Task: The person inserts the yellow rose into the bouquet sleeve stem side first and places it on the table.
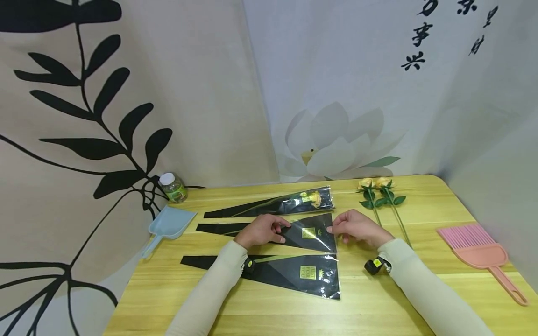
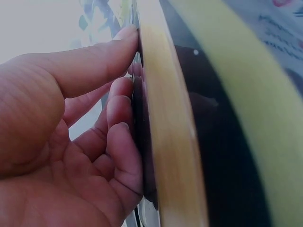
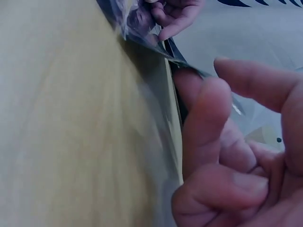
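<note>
Three tapered black flower sleeves lie in rows on the table. The middle sleeve (image 1: 296, 235) has a gold label near its wide right end. My left hand (image 1: 263, 230) rests over it, fingertips touching its surface, thumb and index finger apart. In the left wrist view, the fingers (image 2: 124, 146) bend loosely against the dark film. My right hand (image 1: 357, 227) pinches the wide end's edge; in the right wrist view, the film edge runs between thumb and index finger (image 3: 258, 80). The far sleeve (image 1: 277, 204) holds a yellow rose (image 1: 315, 199). The near sleeve (image 1: 290, 275) lies flat.
Two yellow roses (image 1: 375, 184) with green stems lie at the back right. A pink dustpan-like tool with comb teeth (image 1: 483, 252) is at the far right. On the left are a light blue dustpan (image 1: 171, 221) and a white-lidded jar (image 1: 173, 187). Cloth-covered walls stand behind the table (image 1: 378, 303).
</note>
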Tool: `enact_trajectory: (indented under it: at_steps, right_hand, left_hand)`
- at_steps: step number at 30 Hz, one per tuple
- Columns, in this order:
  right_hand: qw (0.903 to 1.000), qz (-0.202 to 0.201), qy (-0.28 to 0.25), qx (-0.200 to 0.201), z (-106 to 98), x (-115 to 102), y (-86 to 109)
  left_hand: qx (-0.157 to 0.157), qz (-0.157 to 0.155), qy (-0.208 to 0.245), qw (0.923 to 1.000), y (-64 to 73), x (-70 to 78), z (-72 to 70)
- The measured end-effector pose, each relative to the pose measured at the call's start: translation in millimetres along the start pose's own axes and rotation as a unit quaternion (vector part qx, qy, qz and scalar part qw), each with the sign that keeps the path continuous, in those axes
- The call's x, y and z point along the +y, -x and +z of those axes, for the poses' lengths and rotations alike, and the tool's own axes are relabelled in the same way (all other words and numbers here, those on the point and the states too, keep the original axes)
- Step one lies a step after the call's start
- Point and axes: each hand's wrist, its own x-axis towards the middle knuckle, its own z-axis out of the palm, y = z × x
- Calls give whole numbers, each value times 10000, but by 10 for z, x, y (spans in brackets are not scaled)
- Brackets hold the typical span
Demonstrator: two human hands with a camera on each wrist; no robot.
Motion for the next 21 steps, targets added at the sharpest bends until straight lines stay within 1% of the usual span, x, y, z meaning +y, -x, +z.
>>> enact_trajectory:
  at_steps: [5, 10, 15, 21]
  right_hand:
    - [9999, -92, -25, -128, 7, 24, -2]
    - [9996, -92, -21, -262, 8, 45, -16]
    - [9994, -155, -37, -296, 4, 53, -20]
    - [9990, -327, 105, -284, 4, 48, -15]
  left_hand:
    - [5, 3, -26, 10000, -1, 1, -2]
    - [20, -10, -2, 10000, -18, -12, 8]
    - [17, -72, 53, 10000, -29, -8, 14]
    - [-4, -92, -197, 9998, -25, 14, 6]
